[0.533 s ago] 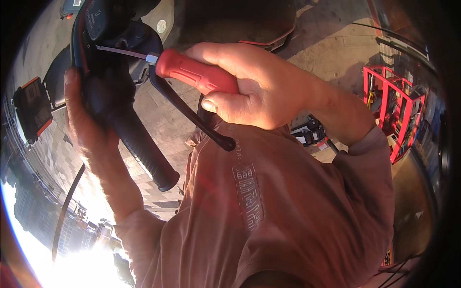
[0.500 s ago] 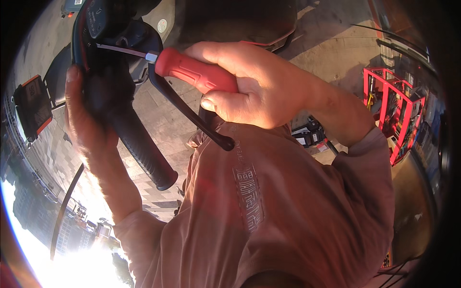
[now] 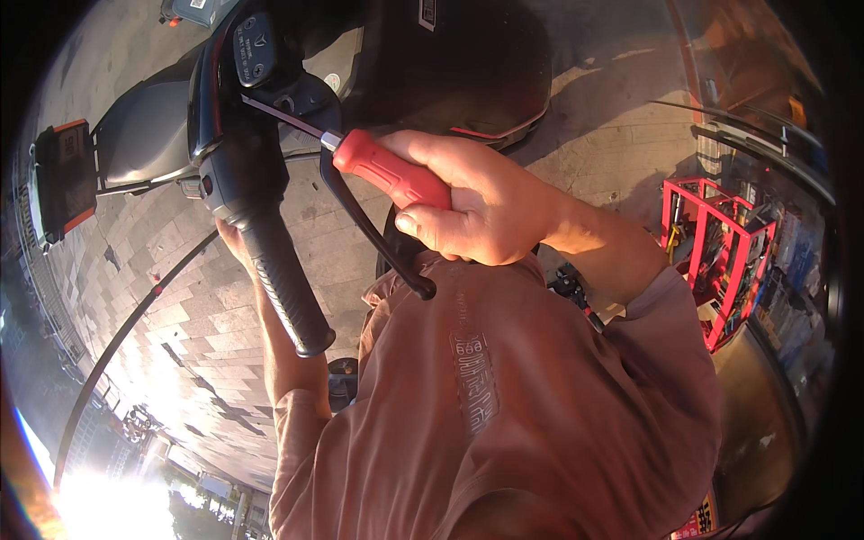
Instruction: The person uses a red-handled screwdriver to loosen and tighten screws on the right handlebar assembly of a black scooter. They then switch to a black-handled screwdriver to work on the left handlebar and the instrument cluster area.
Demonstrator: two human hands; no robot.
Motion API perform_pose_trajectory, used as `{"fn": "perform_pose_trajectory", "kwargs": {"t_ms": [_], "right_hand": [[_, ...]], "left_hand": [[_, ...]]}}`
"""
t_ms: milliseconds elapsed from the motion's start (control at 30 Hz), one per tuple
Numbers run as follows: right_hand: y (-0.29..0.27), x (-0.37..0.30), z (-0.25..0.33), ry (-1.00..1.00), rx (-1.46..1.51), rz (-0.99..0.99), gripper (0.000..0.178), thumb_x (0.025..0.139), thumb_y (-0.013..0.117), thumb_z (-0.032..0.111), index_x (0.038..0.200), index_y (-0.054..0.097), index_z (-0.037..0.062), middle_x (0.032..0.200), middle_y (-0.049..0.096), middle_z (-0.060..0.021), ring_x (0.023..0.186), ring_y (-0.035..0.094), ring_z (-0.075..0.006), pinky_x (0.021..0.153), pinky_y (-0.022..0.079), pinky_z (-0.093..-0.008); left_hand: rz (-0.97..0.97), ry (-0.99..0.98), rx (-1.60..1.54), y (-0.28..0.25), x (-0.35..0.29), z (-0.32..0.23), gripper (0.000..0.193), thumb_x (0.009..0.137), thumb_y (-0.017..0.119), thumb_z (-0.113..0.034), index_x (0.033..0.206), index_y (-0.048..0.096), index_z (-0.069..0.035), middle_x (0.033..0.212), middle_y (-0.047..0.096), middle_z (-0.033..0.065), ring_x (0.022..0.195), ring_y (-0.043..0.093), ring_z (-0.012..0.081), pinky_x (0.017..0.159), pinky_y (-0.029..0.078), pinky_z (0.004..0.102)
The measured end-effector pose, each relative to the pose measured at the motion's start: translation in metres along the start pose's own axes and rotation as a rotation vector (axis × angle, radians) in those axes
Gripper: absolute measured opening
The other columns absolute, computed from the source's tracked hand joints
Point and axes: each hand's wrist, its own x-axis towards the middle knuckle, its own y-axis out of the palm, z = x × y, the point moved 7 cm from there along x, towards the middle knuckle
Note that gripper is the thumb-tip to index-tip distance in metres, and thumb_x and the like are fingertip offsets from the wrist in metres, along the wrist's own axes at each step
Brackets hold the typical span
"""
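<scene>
Wrapped in my right hand (image 3: 490,202) is a screwdriver (image 3: 387,171) with a red handle. Its thin shaft slants up and left to the dark housing (image 3: 243,162) of a scooter's handlebar, just below the brake reservoir cap (image 3: 257,49); whether the tip touches is hard to make out. A ribbed black rubber grip (image 3: 286,283) points down from the housing. Between it and my right hand runs the black brake lever (image 3: 360,216). My left hand (image 3: 236,241) is underneath the handlebar, mostly covered by the housing and grip, with its fingers hidden.
A red metal rack (image 3: 713,243) full of tools stands at the right. Dark scooter bodywork (image 3: 450,63) fills the top middle. At the far left is a dark box with orange edges (image 3: 67,184). Grey paving (image 3: 171,306) lies below, with strong sun glare at lower left.
My left hand has dropped from beside the housing to underneath the handlebar. The view has shifted, so handlebar and screwdriver appear farther right and lower. My right hand keeps its hold.
</scene>
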Motion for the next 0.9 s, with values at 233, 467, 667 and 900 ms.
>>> {"fn": "perform_pose_trajectory", "kwargs": {"t_ms": [233, 467, 667, 900], "right_hand": [[0.002, -0.001, -0.004, 0.146, 0.041, 0.021, 0.058, 0.092, 0.050, 0.002, 0.147, 0.034, 0.0041, 0.077, 0.049, 0.0028, 0.061, 0.047, -0.0049, 0.055, 0.043, -0.0239], [0.002, 0.001, 0.001, 0.122, -0.018, 0.050, 0.056, 0.091, 0.052, 0.001, 0.145, 0.035, 0.0018, 0.089, 0.055, -0.0035, 0.066, 0.052, -0.0065, 0.058, 0.046, -0.0237], [-0.001, 0.003, 0.000, 0.098, -0.094, 0.080, 0.052, 0.092, 0.054, 0.005, 0.141, 0.038, -0.0013, 0.089, 0.059, -0.0041, 0.067, 0.055, -0.0067, 0.056, 0.047, -0.0233], [-0.010, 0.006, 0.013, 0.130, -0.124, 0.175, 0.060, 0.096, 0.056, 0.033, 0.140, 0.039, -0.0044, 0.088, 0.060, -0.0049, 0.070, 0.059, -0.0104, 0.061, 0.048, -0.0257]], "left_hand": [[-0.019, 0.226, 0.023, 0.071, -0.041, 0.032, 0.022, 0.096, 0.063, -0.010, 0.114, 0.062, 0.003, 0.100, 0.067, 0.0073, 0.090, 0.062, 0.0126, 0.079, 0.049, 0.0248], [-0.053, -0.036, -0.448, 0.110, -0.124, 0.061, 0.031, 0.097, 0.063, -0.022, 0.118, 0.058, 0.000, 0.100, 0.065, 0.0062, 0.087, 0.063, 0.0123, 0.077, 0.051, 0.0244], [-0.054, -0.057, -0.431, 0.129, -0.174, 0.077, 0.062, 0.091, 0.070, -0.037, 0.136, 0.048, 0.000, 0.115, 0.063, 0.0133, 0.100, 0.065, 0.0205, 0.089, 0.053, 0.0330], [-0.120, 0.041, -0.328, 0.135, -0.168, 0.059, 0.047, 0.097, 0.060, -0.028, 0.130, 0.049, 0.002, 0.112, 0.065, 0.0152, 0.092, 0.066, 0.0180, 0.078, 0.055, 0.0281]]}}
